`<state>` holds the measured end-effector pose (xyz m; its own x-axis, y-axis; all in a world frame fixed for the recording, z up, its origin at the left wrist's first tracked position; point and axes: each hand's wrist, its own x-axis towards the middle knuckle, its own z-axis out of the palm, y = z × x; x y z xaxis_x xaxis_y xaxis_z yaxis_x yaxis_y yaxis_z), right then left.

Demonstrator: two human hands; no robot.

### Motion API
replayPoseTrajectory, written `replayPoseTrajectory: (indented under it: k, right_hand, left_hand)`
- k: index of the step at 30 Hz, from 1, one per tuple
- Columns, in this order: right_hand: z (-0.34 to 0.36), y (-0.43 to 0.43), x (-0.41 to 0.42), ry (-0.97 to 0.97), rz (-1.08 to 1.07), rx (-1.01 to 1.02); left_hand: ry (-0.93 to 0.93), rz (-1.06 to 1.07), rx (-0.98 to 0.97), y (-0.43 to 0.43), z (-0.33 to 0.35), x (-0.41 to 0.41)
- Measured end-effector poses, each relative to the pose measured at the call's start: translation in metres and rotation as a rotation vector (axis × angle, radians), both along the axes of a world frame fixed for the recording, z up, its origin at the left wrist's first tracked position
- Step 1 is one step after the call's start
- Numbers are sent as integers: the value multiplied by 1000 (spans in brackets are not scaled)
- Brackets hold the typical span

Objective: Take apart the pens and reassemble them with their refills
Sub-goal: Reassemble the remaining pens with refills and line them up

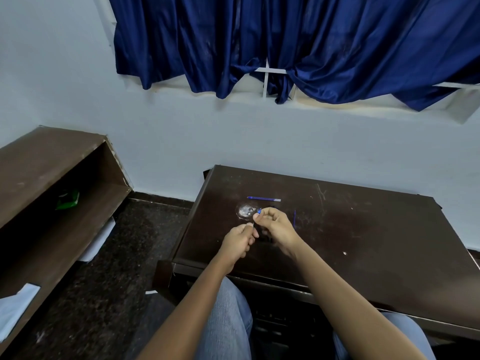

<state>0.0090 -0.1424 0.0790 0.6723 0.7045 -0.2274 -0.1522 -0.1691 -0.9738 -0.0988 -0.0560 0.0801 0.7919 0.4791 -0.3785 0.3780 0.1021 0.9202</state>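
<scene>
Pale blue wall behind the desk [363,242], a dark blue curtain [285,42] bunched over the window above it, dark speckled floor to its left. Left of the desk, well apart, a long brown shelf unit [52,178] with a green packet [68,200] on one shelf.

Over the desk's near-left part, left hand [239,241] and right hand [274,224] close together, both with fingers curled and pinching one pen [259,210]. Only a blue tip beyond the right thumb and a grey bit at the left thumb showing; the rest hidden in the fingers.

Toward the desk's far edge, a blue refill [263,199] lying flat. Just right of the hands, a second, thinner refill [294,218]. Beside the blue tip, a round pale patch [245,211] on the desktop, too blurred to name.

Probably very light, stiff, smooth plastic, apt to slip or roll; refills thin and likely bendable. Best pinched near the joint, one hand each side, and twisted or pulled straight. Nothing between the hands and either refill.
</scene>
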Motion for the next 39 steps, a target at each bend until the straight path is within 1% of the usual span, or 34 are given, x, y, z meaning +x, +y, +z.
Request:
replayPoseTrajectory:
  k: [4,6,11,15,18,20,23,25,29,35,39]
  right_hand:
    - [11,-4,-6,250,39,106]
    - [17,-5,-11,338,50,163]
    - [21,-5,-23,370,-89,220]
    - [20,-4,-25,462,-128,182]
    - [19,-6,-28,409,-79,130]
    - [20,-7,-30,382,-89,140]
    - [23,-8,-30,444,-119,180]
    - [23,-8,-30,468,-114,172]
    - [19,-8,-29,385,-33,135]
    - [18,-6,-24,457,-75,126]
    - [14,-3,-22,440,-70,73]
  left_hand:
    - [2,60,11,-7,3,-2]
    - [-3,84,25,-9,4,-3]
    - [-14,82,38,-17,11,-7]
    - [-21,77,39,-20,13,-12]
    - [-33,71,40,-23,13,-15]
    - [-35,72,31,-24,13,-16]
    - [-34,87,27,-25,13,-18]
    - [-36,93,21,-26,13,-18]
    - [-38,78,15,-26,12,-18]
    - [-30,88,6,-24,8,-15]
    - [-43,77,5,-20,4,-14]
